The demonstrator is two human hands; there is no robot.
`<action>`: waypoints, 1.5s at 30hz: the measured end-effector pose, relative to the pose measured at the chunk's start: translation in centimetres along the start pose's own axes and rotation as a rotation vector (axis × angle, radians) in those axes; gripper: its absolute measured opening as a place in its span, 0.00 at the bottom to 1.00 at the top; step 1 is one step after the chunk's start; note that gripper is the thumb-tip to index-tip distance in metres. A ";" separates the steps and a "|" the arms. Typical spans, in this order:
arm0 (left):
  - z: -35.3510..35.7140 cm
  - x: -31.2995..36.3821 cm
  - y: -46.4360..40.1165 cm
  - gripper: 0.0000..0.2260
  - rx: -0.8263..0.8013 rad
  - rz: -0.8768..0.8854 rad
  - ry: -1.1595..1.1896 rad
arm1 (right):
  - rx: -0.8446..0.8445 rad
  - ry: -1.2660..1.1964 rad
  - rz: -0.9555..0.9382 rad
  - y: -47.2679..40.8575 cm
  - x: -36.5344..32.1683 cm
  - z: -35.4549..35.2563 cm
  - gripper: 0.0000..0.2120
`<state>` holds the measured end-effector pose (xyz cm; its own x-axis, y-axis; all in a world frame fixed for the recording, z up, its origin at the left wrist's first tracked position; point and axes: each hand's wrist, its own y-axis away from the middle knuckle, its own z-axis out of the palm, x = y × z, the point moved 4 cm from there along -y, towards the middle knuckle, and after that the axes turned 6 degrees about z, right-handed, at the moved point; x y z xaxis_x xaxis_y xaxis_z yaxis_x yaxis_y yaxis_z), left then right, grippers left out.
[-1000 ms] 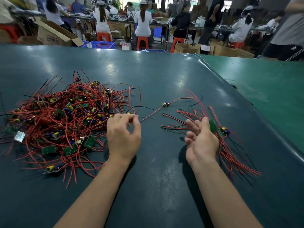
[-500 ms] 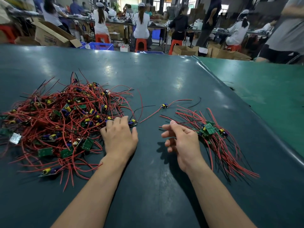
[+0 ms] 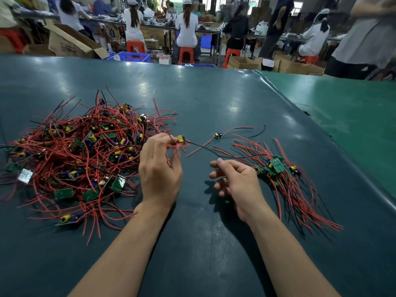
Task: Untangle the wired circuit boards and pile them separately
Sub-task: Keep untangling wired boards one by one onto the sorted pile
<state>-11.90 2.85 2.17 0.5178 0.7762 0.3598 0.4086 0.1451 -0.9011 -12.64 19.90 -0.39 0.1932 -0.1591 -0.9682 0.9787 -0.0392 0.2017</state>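
Dark green matting covered the workbench under our forearms, smooth and a little shiny, so we judged that a light board would slide on it easily.

Our left hand pinched one small circuit board at the fingertips, with red leads curling round the fingers. A thin black wire ran from this board toward the right. Our right hand had its fingers loosely curled, the forefinger close to that wire; we could not tell if it already pinched the wire or held nothing.

To the left lay the tangled heap, many boards with yellow and blue parts knotted in red wires. To the right lay the sorted pile, its wires combed mostly in one direction. A little further, between them, one single board rested alone.

We judged each board to be very light and stiff, and the wires soft, springy and ready to hook on their neighbours. The solder joints were probably the weak place, so it seemed better to hold the board by its edges and to draw each wire out slowly along its length, not to jerk it.

Beyond the bench were cardboard boxes, orange stools and seated workers.
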 end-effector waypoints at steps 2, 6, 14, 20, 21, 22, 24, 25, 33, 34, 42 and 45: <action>0.0 1.2 0.0 0.04 0.030 0.043 0.214 | -0.086 -0.038 0.013 0.1 0.1 0.5 0.10; 1.7 2.2 1.3 0.07 -0.172 -0.375 0.749 | -0.209 -0.131 0.044 0.1 0.2 1.4 0.15; 2.7 1.7 2.5 0.16 -0.375 -0.766 0.995 | 0.000 -0.116 -0.134 -0.5 0.0 0.4 0.06; 3.0 0.9 2.5 0.08 -0.307 -0.849 0.899 | 0.009 -0.092 -0.123 -0.2 -0.2 0.6 0.05; 3.0 0.8 2.7 0.10 -0.321 -0.855 0.882 | 0.006 -0.074 -0.131 -0.1 -0.2 0.7 0.05; 3.1 0.6 2.8 0.10 -0.329 -0.868 0.875 | -0.001 -0.063 -0.140 0.0 -0.2 0.8 0.04; 3.1 0.3 2.9 0.10 -0.301 -0.888 0.846 | -0.039 -0.030 -0.167 0.2 -0.3 0.9 0.03; 3.2 0.1 2.8 0.09 -0.278 -0.885 0.811 | -0.058 0.013 -0.189 0.3 -0.4 0.9 0.02; 3.2 1.0 2.8 0.07 -0.396 -0.841 0.938 | -0.097 0.135 -0.232 0.6 -0.6 1.3 0.08; 3.2 1.1 2.8 0.07 -0.405 -0.799 0.911 | -0.092 0.125 -0.227 0.6 -0.6 1.3 0.09; 3.4 0.7 2.9 0.02 -0.262 -1.004 1.077 | -0.005 -0.203 -0.028 -0.1 -0.2 0.7 0.08; 3.2 0.6 2.7 0.04 -0.217 -1.018 1.080 | -0.031 -0.395 0.074 -0.3 0.0 0.7 0.05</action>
<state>-12.86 5.70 -0.85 0.2013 -0.4267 0.8817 0.9760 0.1632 -0.1439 -12.96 19.26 -0.30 0.2275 -0.5274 -0.8186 0.9660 0.0158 0.2582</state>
